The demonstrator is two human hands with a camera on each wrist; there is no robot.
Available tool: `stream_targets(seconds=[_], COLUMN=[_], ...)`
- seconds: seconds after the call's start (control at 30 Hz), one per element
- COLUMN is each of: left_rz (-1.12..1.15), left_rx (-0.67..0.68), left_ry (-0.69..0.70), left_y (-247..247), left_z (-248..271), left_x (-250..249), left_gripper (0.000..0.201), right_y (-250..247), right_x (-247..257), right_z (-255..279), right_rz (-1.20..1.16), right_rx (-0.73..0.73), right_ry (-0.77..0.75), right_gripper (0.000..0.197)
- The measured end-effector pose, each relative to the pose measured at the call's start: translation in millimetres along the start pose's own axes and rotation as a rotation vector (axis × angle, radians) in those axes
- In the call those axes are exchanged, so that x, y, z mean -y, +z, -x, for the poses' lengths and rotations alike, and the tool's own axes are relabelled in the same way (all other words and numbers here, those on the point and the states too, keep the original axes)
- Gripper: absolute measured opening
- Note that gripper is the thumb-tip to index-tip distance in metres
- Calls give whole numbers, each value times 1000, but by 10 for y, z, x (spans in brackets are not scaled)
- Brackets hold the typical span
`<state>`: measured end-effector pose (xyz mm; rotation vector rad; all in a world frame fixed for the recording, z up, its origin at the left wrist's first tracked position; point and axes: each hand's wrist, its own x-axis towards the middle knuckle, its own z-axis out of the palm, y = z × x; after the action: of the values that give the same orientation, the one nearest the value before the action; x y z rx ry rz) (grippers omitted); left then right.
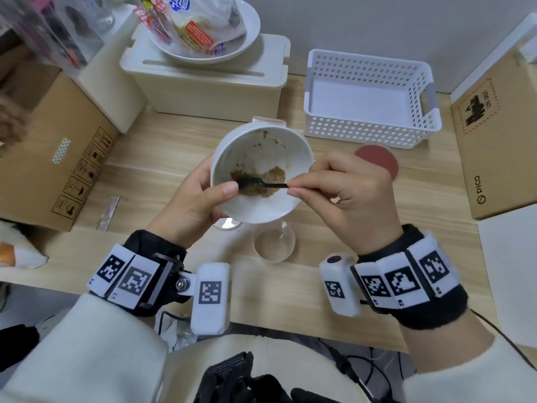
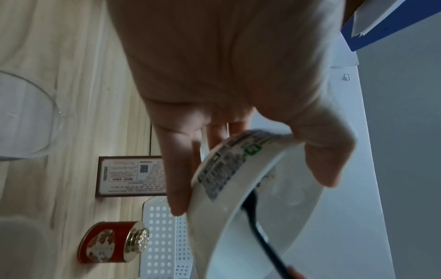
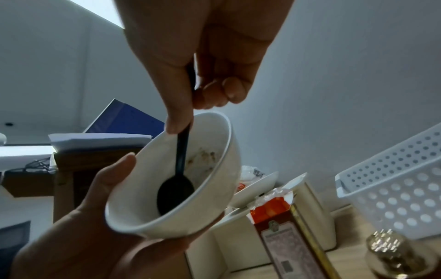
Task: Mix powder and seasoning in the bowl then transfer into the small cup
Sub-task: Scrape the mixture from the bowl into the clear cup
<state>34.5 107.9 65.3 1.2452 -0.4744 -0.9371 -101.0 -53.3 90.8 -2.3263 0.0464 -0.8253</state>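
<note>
My left hand grips a white bowl, thumb over the near rim, lifted and tilted toward me above the table. Brown powder mix lies low inside it. My right hand pinches the handle of a small black spoon whose head sits in the mix. In the right wrist view the spoon rests against the bowl's inner wall. In the left wrist view my fingers wrap the bowl's labelled underside. A small clear cup stands on the table just below the bowl.
A white perforated basket sits at the back right, with a red round tin beside my right hand. A cream box carries a plate of packets. Cardboard boxes flank both sides. A foil sachet lies at left.
</note>
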Motion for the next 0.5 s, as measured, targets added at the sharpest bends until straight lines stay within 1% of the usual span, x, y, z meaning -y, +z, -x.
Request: stream_targets(seconds=[0.03,0.07,0.1,0.17,0.23,0.27,0.3,0.4,0.43,0.5], left_rz=[-1,-1,-4,-22,-24,-20,-16,-4,-3,-5], left_rx=[-4,-13,-21,-18,-4,-1,-1,-14,-18,-17], left_ry=[5,3,-2,-22,-49,-61,-68,-77,-81,-86], left_y=[-18,-33,-43,-50,-41,-33,-29,-17,-18,-16], left_z=[0,2,1,-5,-12,-13,-15,-19,-20,-20], left_x=[2,2,4,8,19,26,31,35,34,26], left_gripper=[92,92,92,94,91,90,88,85,85,86], right_y=[-37,-77,-116,-156,-139,-119,-96,-47,-44,-58], right_x=[-8,-10,-4,19,27,19,6,-24,-17,11], right_z=[2,2,-4,-38,-83,-95,-93,-15,10,9], right_rz=[34,68,90,93,121,145,165,154,136,130], right_rx=[24,18,-21,-156,-256,-261,-234,-88,-68,-119], right_ry=[-2,-4,-9,-23,-44,-46,-38,29,42,39], right_gripper=[6,6,6,7,8,7,7,7,6,4])
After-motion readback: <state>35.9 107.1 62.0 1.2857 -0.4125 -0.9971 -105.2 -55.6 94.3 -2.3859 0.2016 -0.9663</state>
